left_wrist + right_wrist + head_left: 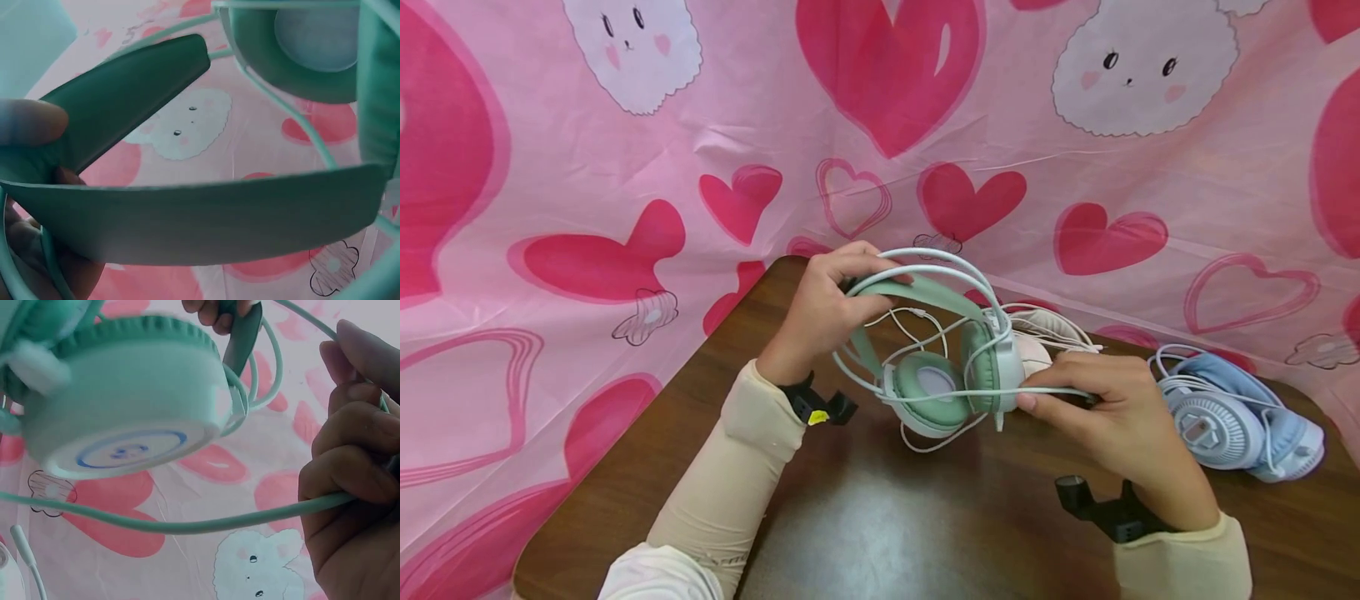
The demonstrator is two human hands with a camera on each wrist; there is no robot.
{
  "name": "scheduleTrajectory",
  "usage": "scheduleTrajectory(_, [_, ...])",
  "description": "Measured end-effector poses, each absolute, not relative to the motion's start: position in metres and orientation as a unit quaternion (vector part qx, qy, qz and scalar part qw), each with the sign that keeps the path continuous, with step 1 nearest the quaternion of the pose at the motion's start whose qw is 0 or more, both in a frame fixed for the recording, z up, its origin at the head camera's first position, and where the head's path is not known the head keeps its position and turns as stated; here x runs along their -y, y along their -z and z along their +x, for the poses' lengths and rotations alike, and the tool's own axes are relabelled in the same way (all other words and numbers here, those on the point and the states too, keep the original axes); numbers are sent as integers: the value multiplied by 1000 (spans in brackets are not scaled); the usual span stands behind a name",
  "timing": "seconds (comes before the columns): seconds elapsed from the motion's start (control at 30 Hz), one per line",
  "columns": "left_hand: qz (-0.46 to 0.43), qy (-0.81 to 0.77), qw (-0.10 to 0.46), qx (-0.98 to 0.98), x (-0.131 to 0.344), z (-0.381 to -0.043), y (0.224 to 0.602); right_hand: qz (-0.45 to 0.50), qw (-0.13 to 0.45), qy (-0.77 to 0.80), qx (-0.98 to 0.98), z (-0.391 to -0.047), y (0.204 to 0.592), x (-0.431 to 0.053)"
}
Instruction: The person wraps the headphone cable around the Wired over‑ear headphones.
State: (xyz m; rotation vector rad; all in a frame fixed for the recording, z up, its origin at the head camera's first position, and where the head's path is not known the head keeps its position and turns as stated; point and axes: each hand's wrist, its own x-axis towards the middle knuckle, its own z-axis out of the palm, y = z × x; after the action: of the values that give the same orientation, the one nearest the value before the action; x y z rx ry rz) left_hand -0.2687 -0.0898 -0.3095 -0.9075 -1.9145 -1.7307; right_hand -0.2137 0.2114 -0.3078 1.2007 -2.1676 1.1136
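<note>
Green-and-white headphones (928,425) are held up over the table, with both padded ear cups hanging down. My left hand (823,308) grips the top of the headband, thumb and fingers around the green padded strap (206,222). At the other side, my right hand (1123,421) pinches the headphones' thin pale cable (187,527) between thumb and fingers. From there one strand stretches across the front of the ear cups, and other turns of it loop around them. In the right wrist view, the outer face of one cup (131,425) shows a blue ring print.
Blue headphones (1217,429) with cable wound around them lie on the right of the brown wooden table (865,525). A pale pink headset (1032,352) with white cables sits behind the right hand. A pink heart-print cloth (790,108) hangs along the far edges.
</note>
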Motion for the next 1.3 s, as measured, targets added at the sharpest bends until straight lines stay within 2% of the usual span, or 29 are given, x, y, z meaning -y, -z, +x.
scheduleTrajectory(0.13, [-348,617,179,682,88,-267,309,427,215,-409,777,-213,306,-212])
scheduleTrajectory(0.4, [-386,610,174,670,88,-265,309,421,207,-416,779,-214,307,-215])
scheduleTrajectory(1.3, [-441,623,123,634,93,-262,304,408,206,-428,780,-214,308,-218])
